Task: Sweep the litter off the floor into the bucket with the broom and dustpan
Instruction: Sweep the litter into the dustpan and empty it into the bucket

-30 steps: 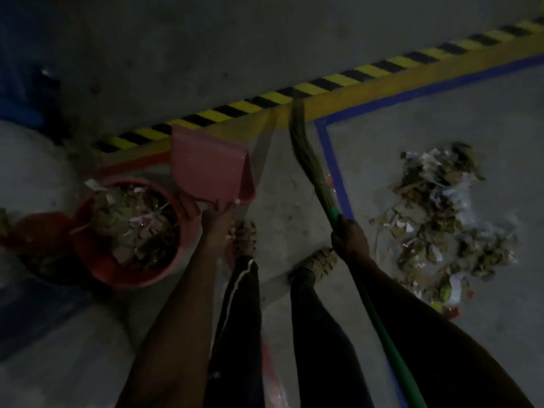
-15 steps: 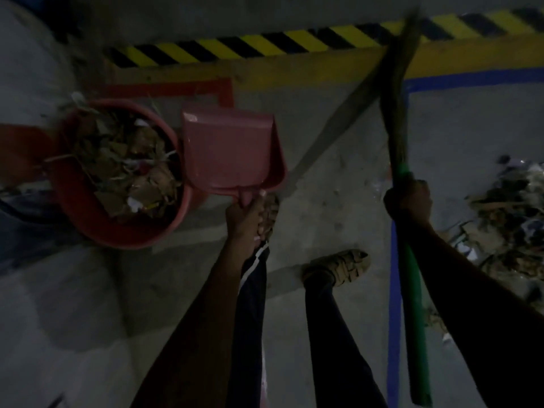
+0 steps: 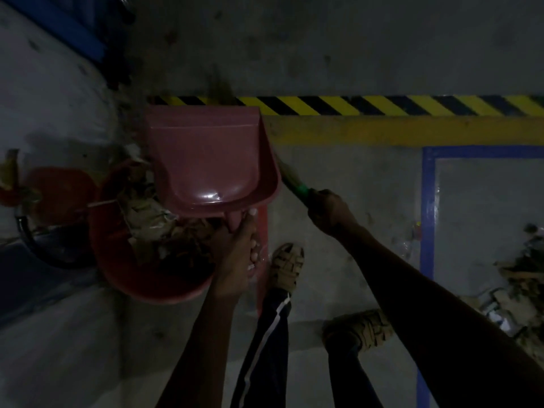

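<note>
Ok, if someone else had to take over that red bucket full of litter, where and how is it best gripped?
Take the red bucket by its near rim, coming from the person's side. That arc is bare, whereas the far side sits under the pink dustpan held by the left hand, and litter is heaped inside. No bucket handle is clearly visible in this dark view, so a two-handed rim grip looks safest.

arms: bare, no sleeves showing
pants point(image 3: 265, 357): dark track pants, white stripe down the side
footwear: tan strappy sandals point(image 3: 287, 266), both feet
nails: look pale
</note>
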Demonstrator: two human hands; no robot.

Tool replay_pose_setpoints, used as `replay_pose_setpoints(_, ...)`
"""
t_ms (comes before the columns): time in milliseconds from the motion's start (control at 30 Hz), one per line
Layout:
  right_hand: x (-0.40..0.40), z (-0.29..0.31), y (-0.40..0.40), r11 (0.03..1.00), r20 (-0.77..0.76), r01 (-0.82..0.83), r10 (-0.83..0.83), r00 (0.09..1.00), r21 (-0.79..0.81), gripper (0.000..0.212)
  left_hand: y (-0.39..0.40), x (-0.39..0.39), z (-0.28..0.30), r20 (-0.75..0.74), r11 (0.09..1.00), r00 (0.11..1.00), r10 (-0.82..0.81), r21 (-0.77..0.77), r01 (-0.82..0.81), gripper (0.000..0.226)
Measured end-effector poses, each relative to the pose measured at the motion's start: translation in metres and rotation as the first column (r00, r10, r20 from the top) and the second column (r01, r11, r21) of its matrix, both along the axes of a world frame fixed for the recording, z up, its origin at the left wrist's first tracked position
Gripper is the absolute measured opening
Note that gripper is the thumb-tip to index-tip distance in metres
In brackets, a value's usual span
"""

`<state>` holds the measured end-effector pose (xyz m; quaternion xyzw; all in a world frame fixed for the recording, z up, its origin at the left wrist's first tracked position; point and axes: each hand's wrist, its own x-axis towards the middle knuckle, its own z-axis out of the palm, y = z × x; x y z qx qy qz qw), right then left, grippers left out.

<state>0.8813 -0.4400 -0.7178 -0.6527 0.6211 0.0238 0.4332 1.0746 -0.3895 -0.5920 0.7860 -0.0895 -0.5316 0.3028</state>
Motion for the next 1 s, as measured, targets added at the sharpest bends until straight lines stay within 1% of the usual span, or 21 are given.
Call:
replay_pose_setpoints(67,0.023,-0.004,-0.022,0.996,-0.049,-0.066,0.069,0.996,0.058,0.038,-0.006,0.012,0.007,0.004,0.999,1.000,0.025,-0.043,-0.024,0.053)
replay_pose_setpoints(100,0.032,-0.004,-0.031,0.992,-0.103,-0.077,0.088,0.991,0.103,0.038,-0.009,0.019,0.009,0.010,0.998,0.999,0.042,-0.055,-0.041,0.053)
replay_pose_setpoints(167,0.043,-0.002,-0.043,0.982,-0.212,-0.037,0.076,0.974,0.184,0.038,-0.012,0.031,0.015,0.027,0.996,0.997,0.076,-0.052,-0.075,0.054)
replay_pose_setpoints(233,0.045,0.003,-0.043,0.976,-0.300,0.061,0.005,0.954,0.210,0.039,-0.012,0.044,0.022,0.024,0.990,0.992,0.123,-0.067,-0.121,0.055)
replay_pose_setpoints(267,0.045,0.005,-0.040,0.976,-0.329,0.104,-0.036,0.944,0.190,0.041,-0.011,0.052,0.025,0.022,0.987,0.989,0.148,-0.073,-0.146,0.055)
replay_pose_setpoints(333,0.046,0.008,-0.030,0.984,-0.345,0.133,-0.086,0.935,0.117,0.045,-0.007,0.069,0.031,0.061,0.983,0.983,0.173,-0.080,-0.168,0.055)
replay_pose_setpoints(400,0.049,0.012,-0.022,0.989,-0.325,0.145,-0.125,0.937,0.036,0.044,-0.002,0.086,0.035,0.122,0.976,0.972,0.201,-0.113,-0.188,0.058)
replay_pose_setpoints(467,0.054,0.013,-0.021,0.989,-0.293,0.145,-0.144,0.945,-0.018,0.043,0.003,0.100,0.038,0.128,0.962,0.957,0.259,-0.124,-0.244,0.060)
replay_pose_setpoints(500,0.057,0.013,-0.022,0.990,-0.272,0.136,-0.138,0.952,-0.026,0.043,0.007,0.106,0.039,0.119,0.955,0.950,0.290,-0.106,-0.278,0.056)
replay_pose_setpoints(567,0.066,0.010,-0.028,0.997,-0.222,0.071,-0.079,0.972,-0.041,0.043,0.014,0.117,0.041,0.107,0.940,0.935,0.339,-0.064,-0.334,0.048)
replay_pose_setpoints(667,0.083,0.001,-0.040,0.993,-0.160,-0.102,0.092,0.983,-0.055,0.041,0.023,0.128,0.040,0.070,0.921,0.918,0.391,-0.030,-0.389,0.048)
replay_pose_setpoints(733,0.099,-0.004,-0.051,0.978,-0.144,-0.205,0.199,0.969,-0.029,0.041,0.028,0.130,0.039,0.066,0.910,0.907,0.415,-0.020,-0.415,0.049)
replay_pose_setpoints(800,0.114,-0.003,-0.062,0.957,-0.145,-0.290,0.291,0.946,0.030,0.041,0.033,0.130,0.038,0.063,0.899,0.896,0.439,-0.042,-0.437,0.046)
replay_pose_setpoints(867,0.124,-0.002,-0.072,0.944,-0.189,-0.315,0.329,0.925,0.099,0.041,0.036,0.127,0.039,0.017,0.882,0.882,0.470,-0.056,-0.469,0.045)
replay_pose_setpoints(933,0.127,-0.001,-0.080,0.932,-0.284,-0.329,0.360,0.889,0.154,0.040,0.039,0.127,0.036,-0.003,0.886,0.887,0.461,-0.058,-0.461,0.045)
replay_pose_setpoints(1000,0.121,-0.005,-0.082,0.947,-0.349,-0.281,0.318,0.881,0.155,0.036,0.042,0.129,0.033,0.009,0.890,0.892,0.452,-0.063,-0.451,0.046)
